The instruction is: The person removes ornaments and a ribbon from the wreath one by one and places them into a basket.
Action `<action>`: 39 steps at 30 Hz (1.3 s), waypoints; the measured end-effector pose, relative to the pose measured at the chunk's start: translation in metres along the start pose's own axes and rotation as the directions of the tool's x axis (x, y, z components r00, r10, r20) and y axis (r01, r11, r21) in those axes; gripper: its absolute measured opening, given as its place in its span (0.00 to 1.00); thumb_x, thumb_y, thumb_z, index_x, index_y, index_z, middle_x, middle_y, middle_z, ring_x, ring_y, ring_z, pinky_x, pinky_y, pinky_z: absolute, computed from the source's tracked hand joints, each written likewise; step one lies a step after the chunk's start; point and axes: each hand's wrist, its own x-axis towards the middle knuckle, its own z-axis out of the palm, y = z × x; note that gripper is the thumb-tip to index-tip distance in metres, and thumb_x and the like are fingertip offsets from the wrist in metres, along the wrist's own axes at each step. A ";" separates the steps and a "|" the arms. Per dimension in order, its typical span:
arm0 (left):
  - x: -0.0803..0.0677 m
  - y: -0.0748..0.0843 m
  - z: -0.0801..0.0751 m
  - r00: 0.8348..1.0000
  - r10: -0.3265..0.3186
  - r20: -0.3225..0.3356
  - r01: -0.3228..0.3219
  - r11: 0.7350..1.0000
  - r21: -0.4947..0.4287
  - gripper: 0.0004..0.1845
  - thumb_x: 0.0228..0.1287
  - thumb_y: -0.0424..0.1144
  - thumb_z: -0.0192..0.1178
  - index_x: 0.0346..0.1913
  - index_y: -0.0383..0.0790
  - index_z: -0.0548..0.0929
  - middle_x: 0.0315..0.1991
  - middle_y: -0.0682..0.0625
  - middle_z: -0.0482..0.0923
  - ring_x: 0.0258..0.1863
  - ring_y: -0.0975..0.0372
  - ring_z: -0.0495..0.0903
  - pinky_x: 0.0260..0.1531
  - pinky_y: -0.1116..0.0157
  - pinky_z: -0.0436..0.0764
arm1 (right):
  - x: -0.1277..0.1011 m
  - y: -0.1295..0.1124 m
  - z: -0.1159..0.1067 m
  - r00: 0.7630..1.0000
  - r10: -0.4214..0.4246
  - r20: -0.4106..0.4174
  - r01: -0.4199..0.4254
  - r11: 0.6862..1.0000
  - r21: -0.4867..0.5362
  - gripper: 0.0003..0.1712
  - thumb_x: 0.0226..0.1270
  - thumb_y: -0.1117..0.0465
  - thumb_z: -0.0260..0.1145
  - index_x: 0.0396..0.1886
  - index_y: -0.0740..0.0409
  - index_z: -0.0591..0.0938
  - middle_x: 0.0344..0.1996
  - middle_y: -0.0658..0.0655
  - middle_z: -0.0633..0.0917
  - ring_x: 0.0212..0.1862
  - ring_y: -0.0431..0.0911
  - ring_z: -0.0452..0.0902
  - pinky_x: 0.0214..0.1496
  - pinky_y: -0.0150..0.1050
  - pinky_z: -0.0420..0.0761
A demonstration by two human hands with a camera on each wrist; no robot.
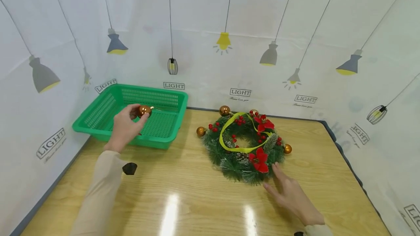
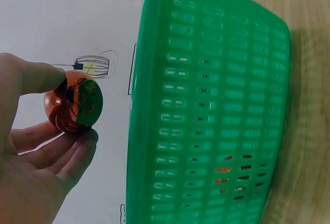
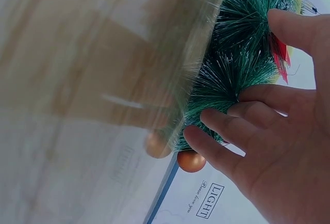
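While the left hand [image 1: 126, 126] pinches a glossy copper bauble [image 1: 144, 110] between thumb and fingertips above the green mesh basket [image 1: 98, 126], it would do well to lower the slick sphere gently rather than drop it. The right hand [image 1: 292, 196], fingers relaxed and holding nothing, touches the bristly pine wreath [image 1: 229, 163], whose yellow ribbon [image 1: 224, 128], red fabric flowers and gold balls sit on the shiny wooden table [image 1: 197, 199].
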 end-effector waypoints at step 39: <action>-0.002 -0.011 -0.007 0.992 -0.102 0.068 0.099 0.994 0.052 0.30 0.79 0.46 0.51 0.73 0.28 0.66 0.68 0.29 0.69 0.68 0.36 0.67 0.65 0.36 0.71 | -0.001 0.001 0.003 1.000 -0.011 -0.014 0.010 1.000 -0.019 0.44 0.73 0.49 0.66 0.73 0.76 0.63 0.72 0.76 0.64 0.64 0.71 0.73 0.66 0.58 0.74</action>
